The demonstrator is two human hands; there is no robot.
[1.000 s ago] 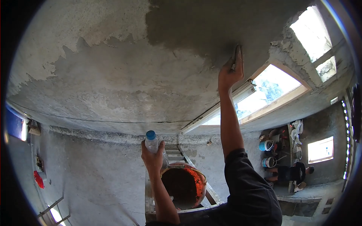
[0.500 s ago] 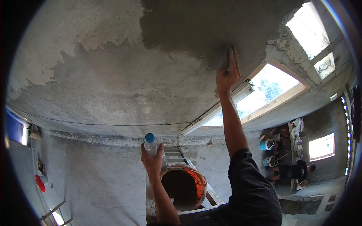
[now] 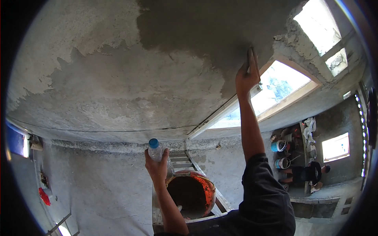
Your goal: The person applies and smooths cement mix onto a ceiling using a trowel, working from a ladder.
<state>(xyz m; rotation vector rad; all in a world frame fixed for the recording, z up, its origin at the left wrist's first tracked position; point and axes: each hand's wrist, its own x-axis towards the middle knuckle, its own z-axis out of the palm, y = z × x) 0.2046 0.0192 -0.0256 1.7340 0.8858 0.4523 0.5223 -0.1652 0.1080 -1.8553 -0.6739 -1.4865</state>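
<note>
My left hand [image 3: 157,165] is wrapped round a clear plastic bottle [image 3: 156,152] with a blue cap, held upright above an orange bucket [image 3: 208,192] with dark contents. My right hand [image 3: 248,74] is raised high against the wall [image 3: 130,86], at the lower right of a dark, damp-looking patch [image 3: 189,27]. Its fingers are stretched out and seen edge-on; the palm side is partly hidden. A wooden-framed window opening [image 3: 281,84] lies just right of that hand.
Below the bucket stands a ladder or frame [image 3: 197,167]. Farther right, a person [image 3: 309,174] in dark clothes is near two pails [image 3: 278,146]. A red item [image 3: 44,196] shows at the far left.
My right hand has shifted slightly right along the wall, still with fingers stretched. The view has shifted a little. My left hand keeps its hold on the bottle.
</note>
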